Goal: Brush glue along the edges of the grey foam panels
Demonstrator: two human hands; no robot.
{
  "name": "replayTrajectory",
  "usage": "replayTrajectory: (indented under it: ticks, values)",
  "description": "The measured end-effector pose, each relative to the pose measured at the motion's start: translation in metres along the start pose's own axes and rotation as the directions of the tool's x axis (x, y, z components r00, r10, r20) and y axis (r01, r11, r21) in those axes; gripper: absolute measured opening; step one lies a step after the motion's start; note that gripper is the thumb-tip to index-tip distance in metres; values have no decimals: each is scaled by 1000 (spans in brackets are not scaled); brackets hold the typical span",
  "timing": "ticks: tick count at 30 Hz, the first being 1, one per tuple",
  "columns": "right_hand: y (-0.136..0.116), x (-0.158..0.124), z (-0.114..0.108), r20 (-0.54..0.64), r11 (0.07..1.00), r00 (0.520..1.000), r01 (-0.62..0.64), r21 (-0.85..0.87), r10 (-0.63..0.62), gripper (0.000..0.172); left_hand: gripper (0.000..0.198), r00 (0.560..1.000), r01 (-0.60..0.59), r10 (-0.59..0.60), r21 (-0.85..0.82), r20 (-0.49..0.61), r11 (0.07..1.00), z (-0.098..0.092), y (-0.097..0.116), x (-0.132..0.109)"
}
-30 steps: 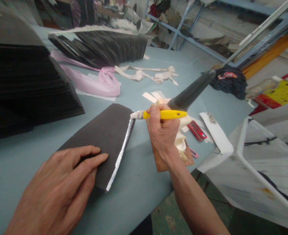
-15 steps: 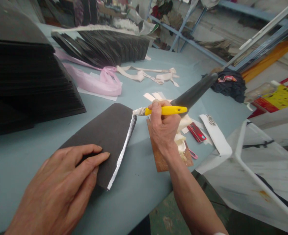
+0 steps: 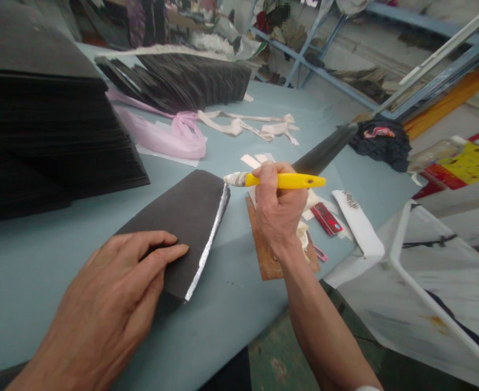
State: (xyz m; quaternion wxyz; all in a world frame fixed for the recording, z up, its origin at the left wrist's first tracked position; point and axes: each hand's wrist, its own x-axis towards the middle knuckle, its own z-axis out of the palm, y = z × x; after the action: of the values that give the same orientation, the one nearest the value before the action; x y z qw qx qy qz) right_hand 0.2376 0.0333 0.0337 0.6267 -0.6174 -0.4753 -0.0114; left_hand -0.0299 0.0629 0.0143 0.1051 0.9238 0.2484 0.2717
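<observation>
Pressing down on a dark foam sheet [image 3: 174, 228], the left hand [image 3: 109, 288] lay flat with its fingers slightly spread, the fingertips resting near the middle of the sheet. The right hand [image 3: 280, 212] was closed around a yellow-handled tool [image 3: 284, 181], pinching it between thumb and fingers. The tool's white-wrapped tip [image 3: 234, 178] sat just above the sheet's far corner; whether they touched could not be told. A silver foil strip [image 3: 209, 244] ran along the sheet's right edge.

The sheet lay on a pale blue surface [image 3: 52, 260], between the two hands' working area and a tall stack of black sheets [image 3: 39, 141] on the left. Under the right wrist lay a brown board [image 3: 266, 244], and a black tapered handle [image 3: 325, 155] rose behind the right hand. Just right of the board were a red object [image 3: 326, 219] and a white strip [image 3: 357, 222]. Farther off lay pink fabric [image 3: 182, 136], cream strips [image 3: 247, 125], fanned black sheets [image 3: 190, 76] and a dark cloth bundle [image 3: 380, 144].
</observation>
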Motion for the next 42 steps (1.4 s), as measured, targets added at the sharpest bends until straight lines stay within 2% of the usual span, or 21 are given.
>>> replayTrajectory:
  ticks: [4,9,11,16,23,29,33,36,42]
  values:
    - [-12,-10,-1,-32,998,999,26,50,-25,36,38,1000,4,-4,30,-17,1000,-3,5,4]
    - [-39,-17,2,1,984,999,-49,174,50,41,41,998,59,-62,116,20,992,-4,26,5]
    - [-49,-20,6,37,970,996,-88,228,82,41,40,995,90,-97,150,39,985,-3,37,4]
    - [-68,-32,23,172,946,976,-176,274,132,37,35,986,166,-165,166,-20,972,0,54,2]
    - [-90,-48,53,335,926,932,-243,289,140,37,31,984,179,-178,79,-8,981,4,54,0]
    - [-101,-50,68,443,935,887,-259,241,131,41,30,969,239,-237,-24,73,971,8,55,-1]
    - [-103,-48,74,432,941,890,-262,216,148,42,26,970,240,-238,-36,54,970,10,55,-2]
    - [-101,-46,76,402,946,897,-275,174,186,43,24,972,235,-235,-26,9,972,11,54,-3]
    - [-95,-50,77,391,921,878,-358,157,275,42,25,973,212,-207,39,-101,976,17,55,-3]
